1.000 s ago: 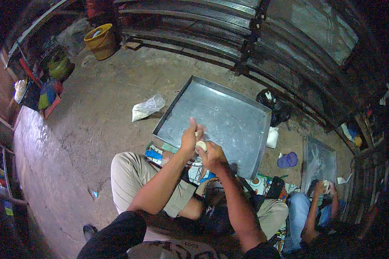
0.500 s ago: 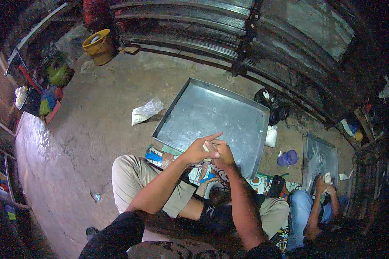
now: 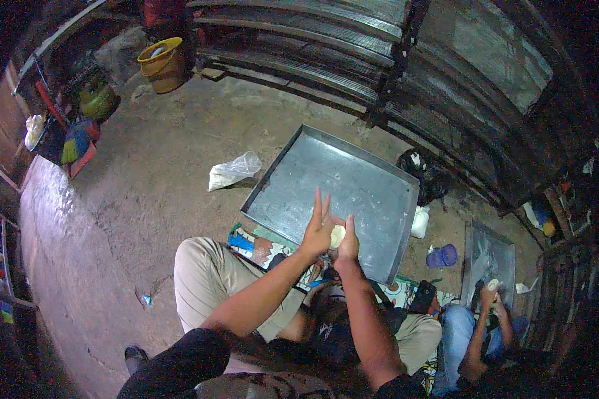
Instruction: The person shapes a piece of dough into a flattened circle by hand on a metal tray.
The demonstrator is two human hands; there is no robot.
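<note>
Two bare hands: the left hand [image 3: 317, 235] and the right hand [image 3: 348, 247] are meeting above the near edge of a metal tray [image 3: 339, 156].
Pale lump: a soft, dough-like lump [image 3: 337, 237] is showing between the two palms; its underside and part of its rim are hiding behind the hands.
Left grip: the fingers are stretching straight and spreading a little, uncurled, while the palm is lying beside the lump.
Right grip: one digit is pointing up next to the lump, but the others are partly disappearing from my sight, so I can't make out whether they are closing around it.
Tray: white smudges are dusting its floor; the forearms are covering part of its near wall.
Patterned mat: the mat [image 3: 241, 242] is peeping out in scraps, the tray and crossed legs hiding most of it.
Left of tray: a clear bag [image 3: 227, 177] is holding something white that I am struggling to identify.
Right of tray: a black plastic bag [image 3: 424, 178] is blending into shadow; a purple cup [image 3: 441, 257] is sitting nearer.
Co-worker: another person's hands [image 3: 491, 300] are holding something pale beside a second tray [image 3: 489, 249]; that person's upper body is vanishing into darkness.
</note>
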